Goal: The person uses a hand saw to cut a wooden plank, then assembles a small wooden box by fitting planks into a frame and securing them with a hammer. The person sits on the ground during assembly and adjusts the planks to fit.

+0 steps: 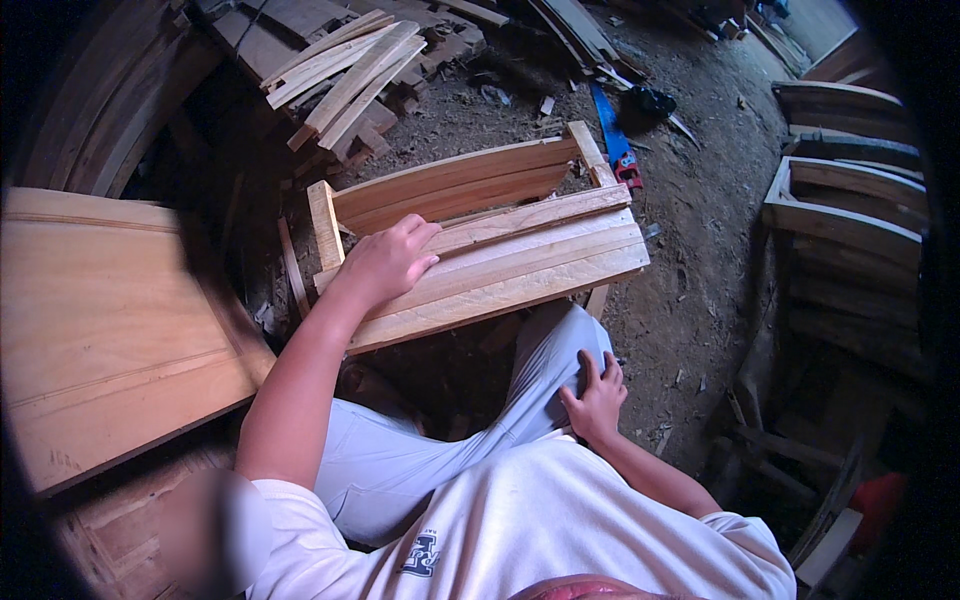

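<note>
A wooden frame with pale planks stands before me, its near side made of long boards (500, 275) lying edge to edge. Along their far side runs a narrower wooden strip (540, 220). My left hand (392, 258) is closed over the left part of this strip, fingers bent across the far edge and thumb on the near side; the fingertips are partly hidden. Behind it, a curved-looking far panel (460, 185) joins two short end posts, one being the left post (324, 222). My right hand (597, 397) rests on my knee, fingers spread, holding nothing.
A blue handsaw (610, 125) with a red handle lies on the dirt floor beyond the frame's right end. Loose wood strips (350, 75) are piled at the far left. A large wooden panel (110, 320) stands left; more wooden frames (850, 200) line the right.
</note>
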`<state>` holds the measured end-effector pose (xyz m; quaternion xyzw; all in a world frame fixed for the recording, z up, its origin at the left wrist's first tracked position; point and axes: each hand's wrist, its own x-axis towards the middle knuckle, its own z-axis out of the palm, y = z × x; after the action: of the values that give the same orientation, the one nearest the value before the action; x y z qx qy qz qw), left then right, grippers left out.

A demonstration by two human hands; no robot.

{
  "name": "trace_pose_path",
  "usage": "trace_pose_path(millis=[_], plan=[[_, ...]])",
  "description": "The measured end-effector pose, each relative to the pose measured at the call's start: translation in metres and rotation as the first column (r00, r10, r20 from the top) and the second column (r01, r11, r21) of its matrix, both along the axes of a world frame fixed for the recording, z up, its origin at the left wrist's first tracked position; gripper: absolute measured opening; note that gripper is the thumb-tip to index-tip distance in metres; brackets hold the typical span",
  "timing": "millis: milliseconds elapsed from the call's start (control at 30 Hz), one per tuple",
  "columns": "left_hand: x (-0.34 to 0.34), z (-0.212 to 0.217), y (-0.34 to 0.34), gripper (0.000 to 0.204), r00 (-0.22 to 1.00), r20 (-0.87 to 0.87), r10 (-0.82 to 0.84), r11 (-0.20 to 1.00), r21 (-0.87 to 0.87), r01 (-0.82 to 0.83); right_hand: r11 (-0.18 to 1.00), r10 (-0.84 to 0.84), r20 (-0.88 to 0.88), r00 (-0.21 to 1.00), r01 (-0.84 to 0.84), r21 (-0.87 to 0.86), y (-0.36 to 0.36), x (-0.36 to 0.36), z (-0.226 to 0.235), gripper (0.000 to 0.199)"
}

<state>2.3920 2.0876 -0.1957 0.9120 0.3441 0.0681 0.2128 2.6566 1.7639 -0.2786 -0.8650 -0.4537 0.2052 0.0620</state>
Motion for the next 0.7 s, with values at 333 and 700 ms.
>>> trace_pose_path(millis=[333, 700], plan=[[0.002, 0.004, 0.001, 0.039, 1.000, -0.008, 0.024, 0.999, -0.021, -0.024, 1.000, 0.004, 0.001, 1.000, -0.004, -0.005, -0.001, 0.001, -0.003, 0.079], [0.005, -0.004, 0.024, 0.042, 0.970, 0.122, 0.209, 0.975, -0.107, -0.196, 1.000, -0.012, -0.006, 1.000, 0.012, -0.007, 0.001, 0.001, 0.000, 0.079]])
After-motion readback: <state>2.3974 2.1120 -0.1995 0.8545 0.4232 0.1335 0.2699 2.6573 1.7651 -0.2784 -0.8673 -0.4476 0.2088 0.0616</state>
